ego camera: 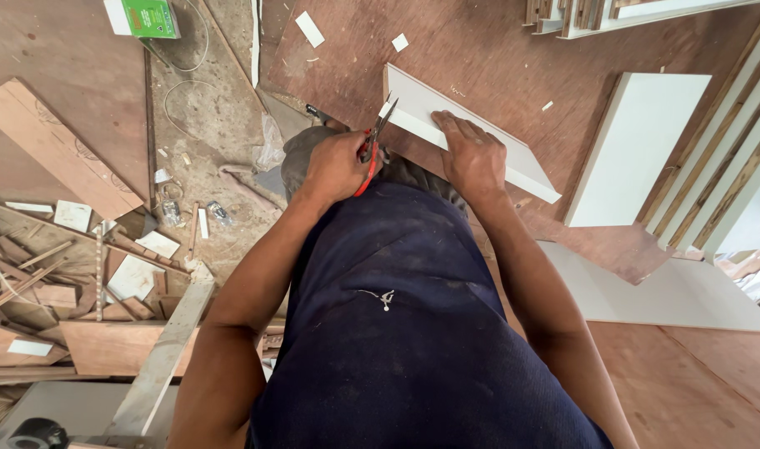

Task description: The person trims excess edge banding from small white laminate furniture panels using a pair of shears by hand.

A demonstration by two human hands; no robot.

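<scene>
My left hand (334,166) is shut on red-handled scissors (373,154), whose dark blades point up at the near end of a long white board (525,166). The blade tips touch a thin white edge strip (413,123) along that board's side. My right hand (473,158) presses flat on the middle of the board, fingers spread toward the scissors. The board lies slanted on a brown plywood sheet (496,58). My dark blue shirt fills the lower middle of the view and hides what is under it.
A larger white panel (638,150) lies to the right, with long wood and white strips (729,141) beyond it. Another white sheet (663,291) sits lower right. Scrap wood offcuts (55,274) pile at the left. A green box (147,17) and wire loops (188,91) lie upper left.
</scene>
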